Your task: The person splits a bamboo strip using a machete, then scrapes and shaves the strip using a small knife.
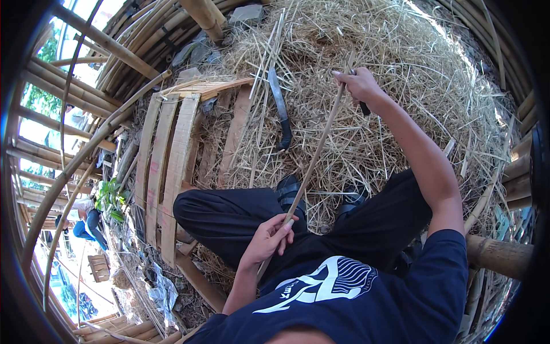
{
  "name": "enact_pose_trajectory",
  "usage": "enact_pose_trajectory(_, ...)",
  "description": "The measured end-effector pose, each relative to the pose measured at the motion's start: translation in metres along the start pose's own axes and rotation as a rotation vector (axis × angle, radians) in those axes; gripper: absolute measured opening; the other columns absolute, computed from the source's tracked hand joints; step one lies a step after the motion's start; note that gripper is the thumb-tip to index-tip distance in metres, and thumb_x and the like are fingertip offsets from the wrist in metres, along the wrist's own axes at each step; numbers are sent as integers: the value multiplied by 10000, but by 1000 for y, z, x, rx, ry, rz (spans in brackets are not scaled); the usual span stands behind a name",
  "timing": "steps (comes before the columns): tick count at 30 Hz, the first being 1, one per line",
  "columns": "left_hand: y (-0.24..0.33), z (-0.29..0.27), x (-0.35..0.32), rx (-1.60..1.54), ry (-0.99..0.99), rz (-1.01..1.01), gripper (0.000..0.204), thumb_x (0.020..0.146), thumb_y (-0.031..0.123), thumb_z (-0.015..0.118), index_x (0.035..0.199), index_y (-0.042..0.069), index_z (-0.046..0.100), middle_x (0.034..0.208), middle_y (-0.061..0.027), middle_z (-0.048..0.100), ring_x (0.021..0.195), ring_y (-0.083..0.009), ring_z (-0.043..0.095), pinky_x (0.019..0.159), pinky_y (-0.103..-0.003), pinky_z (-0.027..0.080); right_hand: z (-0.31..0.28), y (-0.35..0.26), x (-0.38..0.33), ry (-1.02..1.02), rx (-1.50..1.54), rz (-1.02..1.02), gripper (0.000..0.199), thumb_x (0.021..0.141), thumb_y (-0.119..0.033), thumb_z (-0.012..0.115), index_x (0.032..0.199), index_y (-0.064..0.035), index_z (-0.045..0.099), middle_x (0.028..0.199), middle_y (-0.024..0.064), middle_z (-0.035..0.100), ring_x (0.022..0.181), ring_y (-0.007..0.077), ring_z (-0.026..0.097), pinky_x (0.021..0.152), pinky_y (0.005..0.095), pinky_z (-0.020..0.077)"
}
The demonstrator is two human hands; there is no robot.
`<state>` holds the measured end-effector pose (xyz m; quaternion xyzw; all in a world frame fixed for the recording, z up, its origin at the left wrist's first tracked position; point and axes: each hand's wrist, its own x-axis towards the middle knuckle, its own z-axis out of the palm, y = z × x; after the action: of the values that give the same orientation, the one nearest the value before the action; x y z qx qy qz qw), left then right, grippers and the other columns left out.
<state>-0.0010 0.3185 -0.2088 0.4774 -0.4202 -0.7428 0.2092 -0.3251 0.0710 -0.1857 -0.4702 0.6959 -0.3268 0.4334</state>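
A long, thin bamboo strip (321, 146) slants from my lap up and away to the right. My left hand (269, 241) is closed around its near part, above my lap. Toward the far end, my right hand (364, 89) grips a dark-handled tool (365, 108), with the thumb side against the strip. Most of that tool is hidden by the fingers, so its blade cannot be made out. On the straw to the left of the strip lies a machete (279, 103) with a curved black handle, apart from both hands.
Straw (401, 63) covers the ground ahead. Thin split strips (269, 43) lie beyond the machete. A wooden slatted crate (166, 155) stands at left, near my knee. Bamboo poles (86, 92) form a fence at left, with a person (89, 223) beyond it. A thick bamboo pole (498, 255) is at right.
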Motion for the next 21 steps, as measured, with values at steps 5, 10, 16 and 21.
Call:
enact_pose_trajectory(5,-4,5,29,152,37,-6,294,994,225,514,1188,3,523,789,-55,588,532,-80,565,507,-189,458,-9,-1,1,-34,53,-21,415,884,-393,662,700,-29,582,551,2,486,434,94,453,420,280,381)
enact_pose_trajectory(10,14,26,61,78,74,80,331,990,247,526,1212,2,505,823,-57,591,598,-102,604,555,-213,500,-12,-4,-7,-82,196,-23,382,921,-370,619,751,-30,583,546,-28,431,416,82,387,405,265,342)
enact_pose_trajectory(16,50,45,94,181,95,186,360,1006,254,488,1276,19,454,825,-53,574,521,-94,574,502,-208,490,-16,-5,-10,-152,326,-16,361,936,-356,602,765,-38,580,546,-48,390,415,64,343,400,248,305)
enact_pose_trajectory(21,49,43,113,188,133,290,293,1023,231,456,1254,58,505,611,55,412,444,-12,341,409,-186,264,-14,-9,-16,-142,272,-39,397,948,-382,572,779,-24,591,546,-47,403,416,63,357,401,250,319)
